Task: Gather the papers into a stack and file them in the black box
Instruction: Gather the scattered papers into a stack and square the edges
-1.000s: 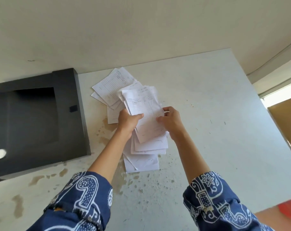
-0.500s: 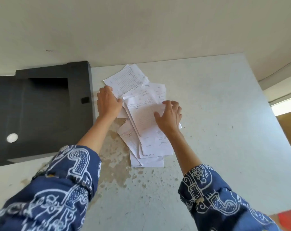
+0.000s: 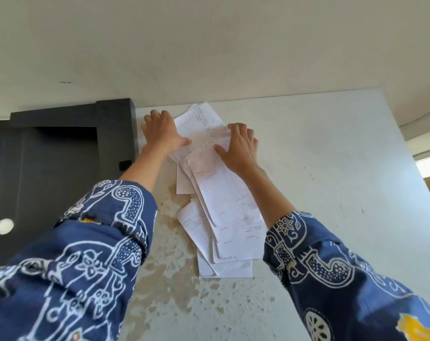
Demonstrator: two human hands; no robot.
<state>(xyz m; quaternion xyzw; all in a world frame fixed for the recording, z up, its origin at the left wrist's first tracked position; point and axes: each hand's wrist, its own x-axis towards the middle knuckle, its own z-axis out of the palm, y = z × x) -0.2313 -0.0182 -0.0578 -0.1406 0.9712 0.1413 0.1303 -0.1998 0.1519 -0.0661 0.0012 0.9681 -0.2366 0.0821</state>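
Two hands are down on the pile. I'm looking at the papers (image 3: 223, 200), thin white sheets with faint ruled tables and handwriting, fanned out loosely with corners sticking out at different angles. They lie flat on the counter (image 3: 332, 168), a pale, chalky surface, and its finish has flaked away in tan blotches just left of the pile and below it. Left of the papers sits the black box (image 3: 61, 168), matte and square-edged, with a deep dark recess in its top; its right wall stands just beside the upper sheets. A small round white spot shows on the box's lower left; what it is, I cannot tell. Behind everything runs a plain off-white wall (image 3: 209, 45).

I see the left hand (image 3: 162, 134) lying palm-down on the upper left of the pile, between the box wall and the top sheet, fingers (image 3: 157, 116) stretched forward and slightly spread, flat on the paper, pinching nothing. The right hand (image 3: 241, 146) presses palm-down on the upper right part of the pile, fingers (image 3: 241, 130) fanned apart, thumb angled inward across a sheet. Neither hand is closed around anything. Both forearms reach in from below, and the blue sleeves (image 3: 90, 254) with white batik-like patterns cover the near counter; the right forearm crosses over the pile's right edge. The lower sheets lie free, well apart from both hands.
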